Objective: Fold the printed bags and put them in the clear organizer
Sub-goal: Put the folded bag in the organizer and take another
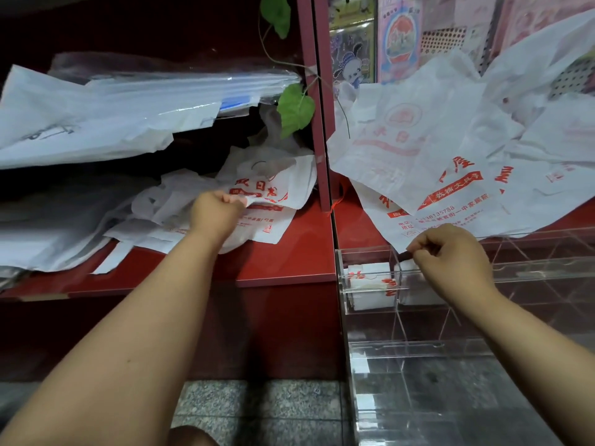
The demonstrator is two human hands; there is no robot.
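Observation:
White plastic bags with red print lie in two heaps on a red counter. My left hand [216, 211] grips the edge of a crumpled printed bag [273, 185] in the left heap. My right hand [450, 252] is curled over the clear organizer [528, 268], pinching the lower corner of a flat printed bag [450, 194] from the right heap. Two folded printed bags [370, 284] sit in the organizer's near-left compartments.
A red post [317, 101] divides the counter [289, 259] into two bays. Clear sleeves and papers [128, 101] pile up at the left. A green vine leaf [295, 109] hangs by the post. Packaged goods [399, 37] hang behind. Grey stone floor [257, 410] lies below.

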